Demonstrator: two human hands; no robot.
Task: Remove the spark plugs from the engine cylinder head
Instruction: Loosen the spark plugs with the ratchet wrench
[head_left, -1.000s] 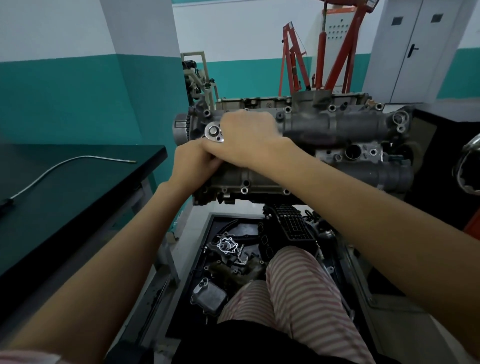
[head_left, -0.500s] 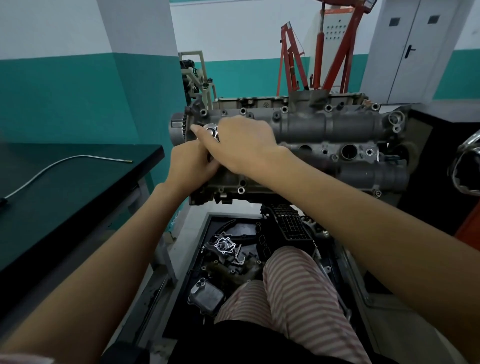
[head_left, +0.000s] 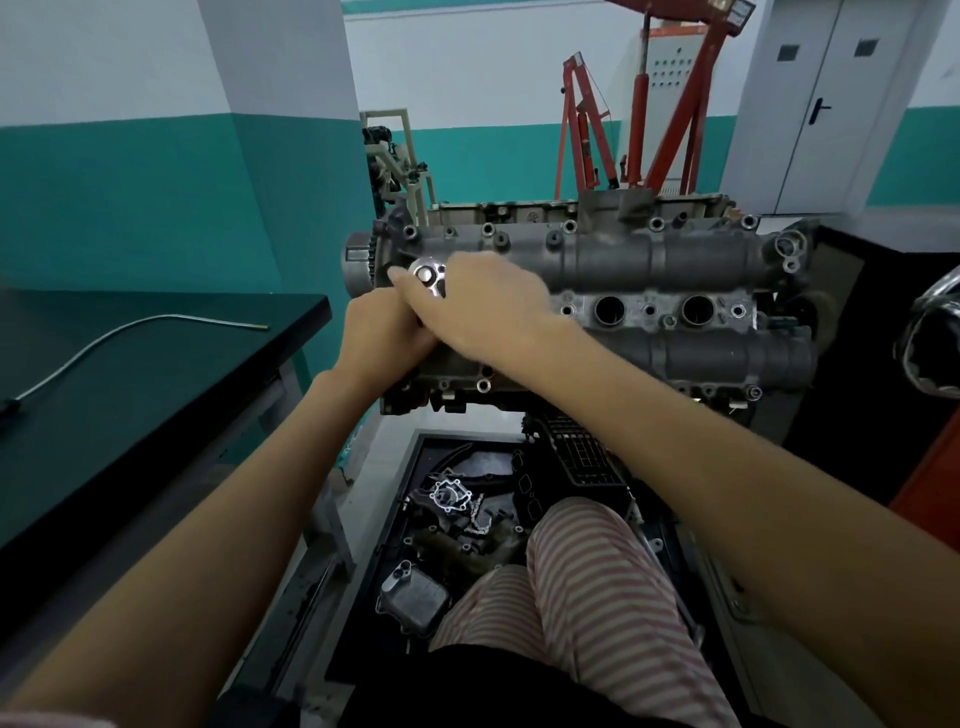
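**Spark plug job under way at the left end of the head**

Off to the left of both hands lies a black table (head_left: 156, 374) carrying a thin grey bent tube (head_left: 130, 332). The left hand (head_left: 374, 338) is curled under the right, apparently gripping a tool handle, though what it grips is hidden. The right hand (head_left: 483, 306) lies over it, fingers curved round the shiny round steel ratchet head (head_left: 428, 274) (the only part of the tool that shows). Both work at the left end of the grey cast-metal engine cylinder head (head_left: 649, 260). To the right of the hands, two round plug wells (head_left: 609, 310) stand open and dark; whether plugs remain inside cannot be told. My judgement: one plug is being loosened, none visibly out, so most of the work is left.
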